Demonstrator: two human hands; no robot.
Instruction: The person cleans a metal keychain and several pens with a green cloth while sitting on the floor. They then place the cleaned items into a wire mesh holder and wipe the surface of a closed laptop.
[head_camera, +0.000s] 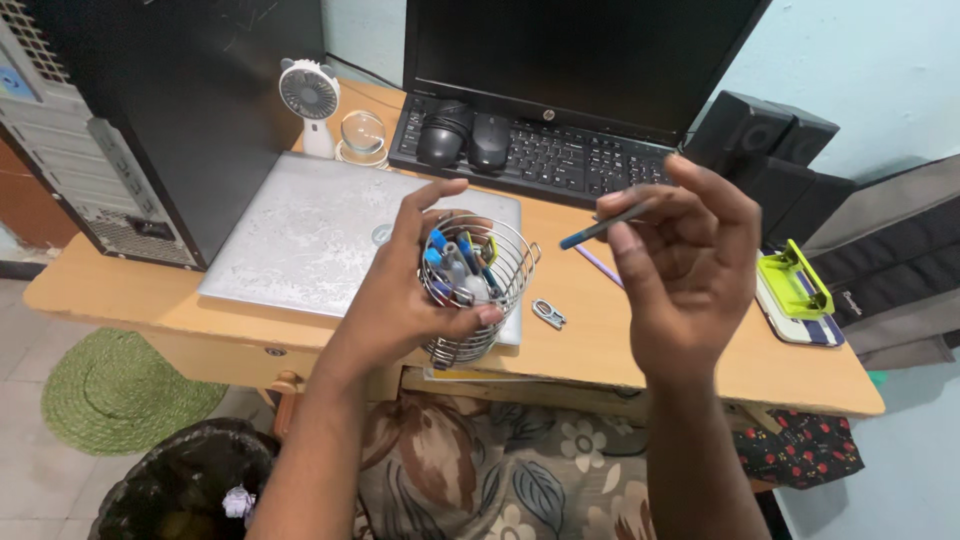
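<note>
Wooden tabletop (600, 330) carries a closed grey laptop (310, 235) and a black keyboard (560, 155). Above its front edge, the left hand (410, 290) is wrapped around a round silver wire pen holder (478, 285), while the right hand (690, 250) pinches a slim dark blue-tipped pen (610, 222). Keeping the holder upright and steady, tip aimed between the pens already inside, looks wisest.

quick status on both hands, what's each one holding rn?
Left hand: closed around the wire pen holder, which is full of pens.
Right hand: fingers pinching a dark pen with a blue tip.
</note>
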